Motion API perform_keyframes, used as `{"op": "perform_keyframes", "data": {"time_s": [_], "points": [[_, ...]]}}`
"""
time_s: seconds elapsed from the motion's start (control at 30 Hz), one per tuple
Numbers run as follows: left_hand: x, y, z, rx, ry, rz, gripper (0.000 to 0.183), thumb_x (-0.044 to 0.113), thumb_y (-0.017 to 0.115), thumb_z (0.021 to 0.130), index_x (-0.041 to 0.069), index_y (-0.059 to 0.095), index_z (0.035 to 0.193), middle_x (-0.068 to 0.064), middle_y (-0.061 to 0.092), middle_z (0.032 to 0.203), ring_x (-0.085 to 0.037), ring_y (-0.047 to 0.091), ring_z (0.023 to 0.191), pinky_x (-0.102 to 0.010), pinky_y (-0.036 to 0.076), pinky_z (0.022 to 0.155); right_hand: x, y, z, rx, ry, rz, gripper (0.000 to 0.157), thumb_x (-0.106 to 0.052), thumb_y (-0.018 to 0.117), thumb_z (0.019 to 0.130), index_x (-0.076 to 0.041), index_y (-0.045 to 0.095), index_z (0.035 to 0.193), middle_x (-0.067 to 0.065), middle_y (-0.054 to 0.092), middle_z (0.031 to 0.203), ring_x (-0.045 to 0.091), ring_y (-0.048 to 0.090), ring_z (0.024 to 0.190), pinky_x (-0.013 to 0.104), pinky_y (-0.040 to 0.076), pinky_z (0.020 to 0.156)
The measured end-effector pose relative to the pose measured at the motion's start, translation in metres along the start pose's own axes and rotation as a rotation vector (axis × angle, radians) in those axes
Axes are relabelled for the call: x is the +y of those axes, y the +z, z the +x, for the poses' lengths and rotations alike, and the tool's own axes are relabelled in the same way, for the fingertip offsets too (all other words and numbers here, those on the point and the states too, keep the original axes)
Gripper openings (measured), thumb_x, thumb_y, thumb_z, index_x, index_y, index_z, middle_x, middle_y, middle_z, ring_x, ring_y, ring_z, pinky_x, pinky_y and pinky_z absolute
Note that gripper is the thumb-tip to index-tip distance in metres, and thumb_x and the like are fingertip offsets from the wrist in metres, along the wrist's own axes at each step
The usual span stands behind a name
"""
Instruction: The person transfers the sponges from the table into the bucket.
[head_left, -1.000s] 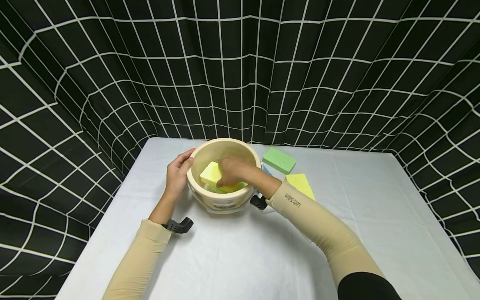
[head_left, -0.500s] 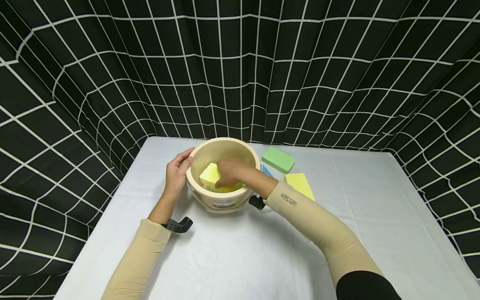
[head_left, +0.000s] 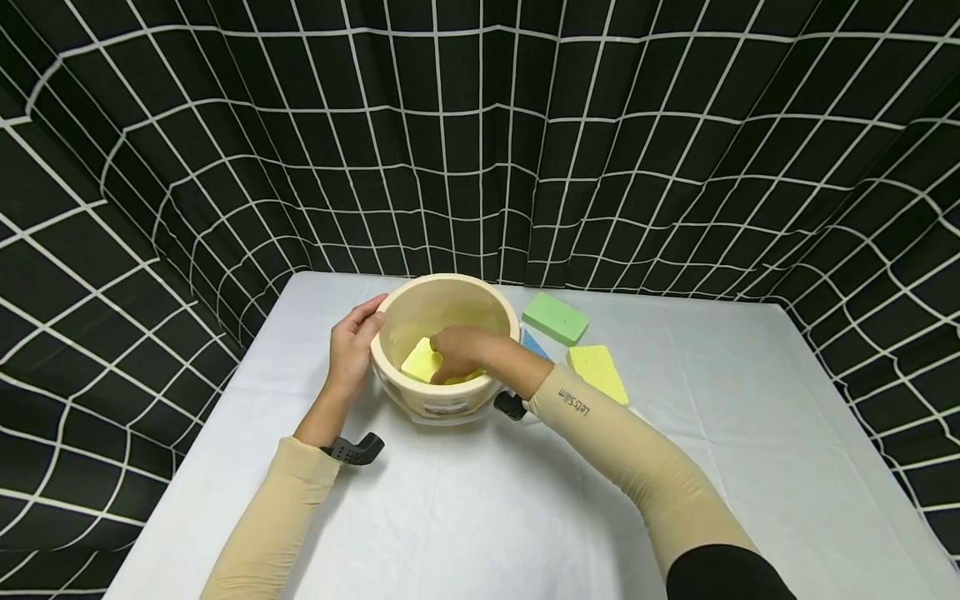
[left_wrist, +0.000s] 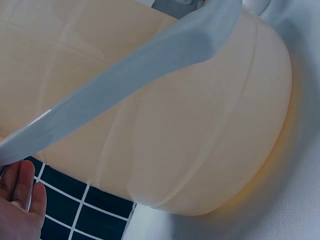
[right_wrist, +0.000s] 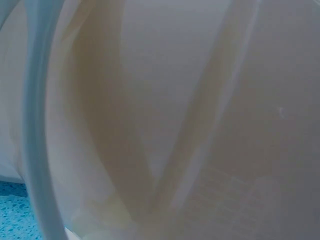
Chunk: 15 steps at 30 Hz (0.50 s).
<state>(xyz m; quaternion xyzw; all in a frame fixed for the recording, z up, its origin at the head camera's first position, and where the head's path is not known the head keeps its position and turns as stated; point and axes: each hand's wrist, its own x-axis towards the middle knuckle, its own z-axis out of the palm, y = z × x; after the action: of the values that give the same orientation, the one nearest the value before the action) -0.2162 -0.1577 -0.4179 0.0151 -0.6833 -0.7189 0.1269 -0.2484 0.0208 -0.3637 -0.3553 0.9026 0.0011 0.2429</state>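
The right hand (head_left: pixel 457 352) reaches down inside a cream bucket (head_left: pixel 408 398), its thumb and fingers bent around the near end of a yellow sponge (head_left: pixel 422 361), though the fingertips are partly hidden. That sponge lies low in the bucket, toward its left side; more yellow shows below the hand, but whether it is the same piece cannot be told. The left hand (head_left: pixel 349 350) rests against the bucket's left side, thumb at the rim and fingers loosely extended along the outside. In the left wrist view, a pale handle (left_wrist: pixel 125 70) slants across the bucket's wall, just beside those fingertips. To the right of the bucket, a blue sponge (head_left: pixel 534 343) is partly hidden by the right forearm, with a green sponge (head_left: pixel 556 318) beyond it and another yellow block (head_left: pixel 597 373) nearer, all on the white cloth (head_left: pixel 450 517).
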Motion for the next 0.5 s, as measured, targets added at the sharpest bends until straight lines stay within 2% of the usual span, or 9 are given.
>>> {"op": "perform_keyframes", "data": {"time_s": [0.17, 0.27, 0.33, 0.4, 0.5], "points": [[0.0007, -0.0015, 0.0003, 0.001, 0.004, -0.011, 0.037, 0.011, 0.051, 0.098, -0.002, 0.057, 0.132, -0.019, 0.057, 0.136, -0.004, 0.061, 0.106, -0.012, 0.055, 0.087, -0.0009, -0.0005, 0.0007, 0.005, -0.016, -0.010, 0.042, -0.042, 0.068, 0.089, -0.006, 0.061, 0.111, 0.000, 0.053, 0.087, 0.016, 0.049, 0.085, 0.031, 0.049, 0.081], [0.0006, -0.0023, 0.0008, 0.003, 0.004, -0.011, 0.037, 0.011, 0.051, 0.098, -0.002, 0.057, 0.132, -0.019, 0.057, 0.136, -0.004, 0.061, 0.106, -0.012, 0.055, 0.087, -0.0008, -0.0003, 0.0008, 0.015, -0.023, -0.008, 0.042, -0.041, 0.067, 0.089, -0.006, 0.061, 0.111, 0.002, 0.056, 0.090, 0.017, 0.050, 0.086, 0.032, 0.050, 0.083], [0.0002, -0.0025, 0.0009, 0.001, 0.003, -0.013, 0.037, 0.010, 0.051, 0.098, -0.002, 0.057, 0.132, -0.019, 0.057, 0.136, -0.004, 0.061, 0.106, -0.012, 0.055, 0.088, -0.0008, -0.0007, 0.0003, 0.032, -0.031, 0.011, 0.044, -0.040, 0.067, 0.090, -0.005, 0.061, 0.116, 0.004, 0.062, 0.099, 0.018, 0.055, 0.093, 0.034, 0.051, 0.089], [-0.0004, -0.0027, 0.0010, -0.005, 0.001, -0.015, 0.037, 0.010, 0.051, 0.098, -0.002, 0.057, 0.132, -0.019, 0.057, 0.137, -0.003, 0.061, 0.106, -0.012, 0.054, 0.088, -0.0003, -0.0022, -0.0011, 0.082, -0.049, 0.078, 0.047, -0.037, 0.067, 0.091, -0.002, 0.060, 0.122, 0.009, 0.066, 0.111, 0.021, 0.059, 0.103, 0.036, 0.051, 0.097], [-0.0002, -0.0023, 0.0006, -0.008, -0.002, -0.013, 0.037, 0.010, 0.051, 0.098, -0.002, 0.057, 0.132, -0.018, 0.057, 0.137, -0.003, 0.061, 0.106, -0.012, 0.054, 0.088, 0.0002, -0.0077, -0.0050, 0.204, -0.083, 0.172, 0.049, -0.032, 0.066, 0.092, 0.001, 0.058, 0.128, 0.015, 0.064, 0.126, 0.027, 0.059, 0.117, 0.039, 0.048, 0.106]]}}
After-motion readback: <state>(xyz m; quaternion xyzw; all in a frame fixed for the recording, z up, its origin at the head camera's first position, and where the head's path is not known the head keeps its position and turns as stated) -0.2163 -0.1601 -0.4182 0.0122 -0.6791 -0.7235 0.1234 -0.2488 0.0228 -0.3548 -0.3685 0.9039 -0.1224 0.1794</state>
